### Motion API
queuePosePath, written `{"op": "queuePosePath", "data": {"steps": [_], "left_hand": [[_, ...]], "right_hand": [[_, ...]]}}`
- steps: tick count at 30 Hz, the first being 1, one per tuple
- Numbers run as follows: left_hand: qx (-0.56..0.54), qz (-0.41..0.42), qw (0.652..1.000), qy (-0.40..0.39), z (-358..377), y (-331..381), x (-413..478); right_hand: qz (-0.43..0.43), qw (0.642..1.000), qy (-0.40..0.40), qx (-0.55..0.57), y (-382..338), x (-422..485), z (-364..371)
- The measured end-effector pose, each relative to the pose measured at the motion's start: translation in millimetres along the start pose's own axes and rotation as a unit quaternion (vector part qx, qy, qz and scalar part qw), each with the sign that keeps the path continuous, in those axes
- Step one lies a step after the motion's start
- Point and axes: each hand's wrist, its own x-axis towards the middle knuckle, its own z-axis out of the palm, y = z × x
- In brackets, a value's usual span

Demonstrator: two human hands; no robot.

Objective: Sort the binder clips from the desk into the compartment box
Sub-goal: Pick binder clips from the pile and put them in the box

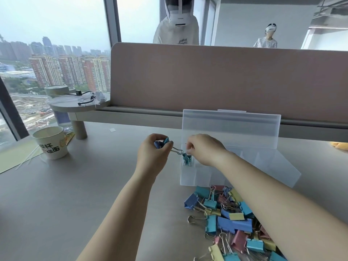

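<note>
1. The left hand (153, 153) has its fingers curled round a small bunch of clips (162, 143). Blue and teal bodies sit in the grip, and one wire handle sticks out toward the box. This is probably a reserve, held close so the other hand can draw from it.
2. The right hand (205, 149) has its fingertips drawn together just above a teal clip (187, 159). The clip hangs handles-down at the box's far-left cell. Whether it is pinched or already let go, I cannot tell.
3. The compartment box (188, 182) is clear plastic. Its lid (231, 127) stands open toward the partition (207, 78), which leaves the cells reachable from above.
4. The pile of binder clips (226, 219) lies on the desk (75, 185) against the box's near wall, so each clip has little way to travel. Most are unsorted, so the task looks to be at an early stage.
5. A paper cup (50, 144) stands well apart on the left.
</note>
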Motion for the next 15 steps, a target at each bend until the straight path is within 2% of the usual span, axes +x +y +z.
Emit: {"op": "queuePosePath", "data": {"steps": [1,3,5,7,9,12,15], "left_hand": [[0.011,0.004,1.000,-0.011,1.3,0.4,-1.0],[0.033,0.015,0.999,-0.038,4.6,2.7,-4.1],[0.040,0.035,0.996,-0.075,8.1,5.9,-7.3],[0.039,0.051,0.991,-0.119,10.4,9.6,-10.2],[0.019,0.020,0.985,-0.167,10.5,13.8,-12.8],[-0.115,-0.072,0.964,-0.228,7.2,20.8,-15.8],[-0.227,-0.128,0.935,-0.239,2.4,25.8,-15.8]], "right_hand": [[0.017,0.995,0.007,0.101,1.3,-1.8,-3.1],[0.031,0.955,-0.022,0.293,-0.5,-8.0,-11.8],[0.021,0.920,-0.076,0.384,-4.0,-15.2,-19.0],[-0.002,0.907,-0.093,0.410,-3.8,-18.7,-20.8],[-0.010,0.909,-0.084,0.409,0.8,-18.6,-22.0],[0.008,0.906,-0.079,0.415,6.9,-21.0,-24.3],[0.039,0.878,-0.072,0.472,9.6,-23.5,-22.4]]}}
